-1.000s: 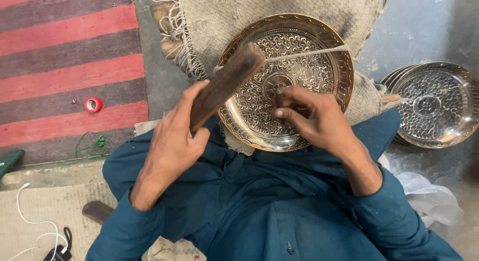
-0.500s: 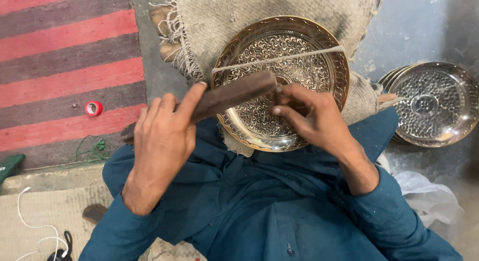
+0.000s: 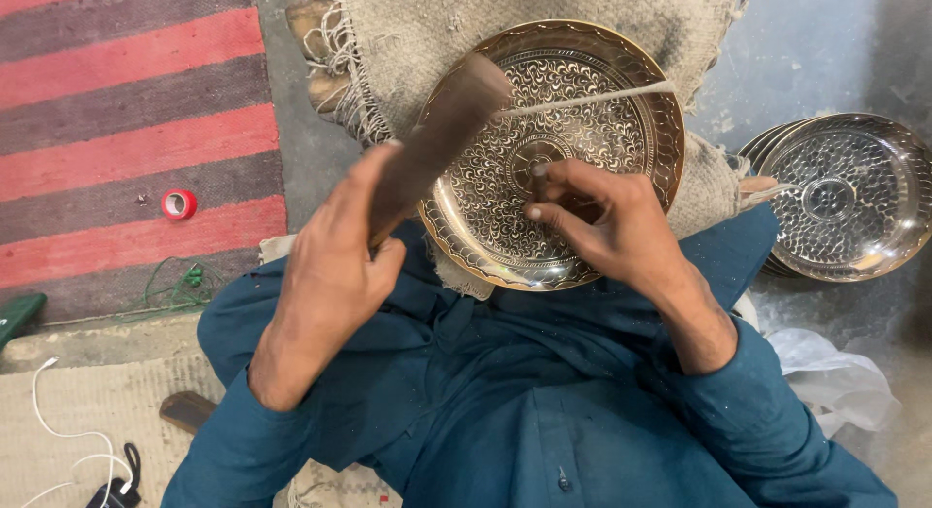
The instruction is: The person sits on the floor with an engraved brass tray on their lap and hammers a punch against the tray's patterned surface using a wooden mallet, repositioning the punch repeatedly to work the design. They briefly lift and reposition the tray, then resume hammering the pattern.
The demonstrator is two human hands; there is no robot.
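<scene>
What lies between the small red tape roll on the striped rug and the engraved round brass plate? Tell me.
In the head view, between the red tape roll and the engraved brass plate lie striped rug, bare grey floor and the frayed burlap cloth's fringe.

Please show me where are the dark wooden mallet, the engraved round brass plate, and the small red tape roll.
dark wooden mallet (image 3: 442, 139), head view: middle of its blurred shaft.
engraved round brass plate (image 3: 602, 129), head view: patterned inner surface, upper right.
small red tape roll (image 3: 180, 205), head view: its ring, on the striped rug.
</scene>
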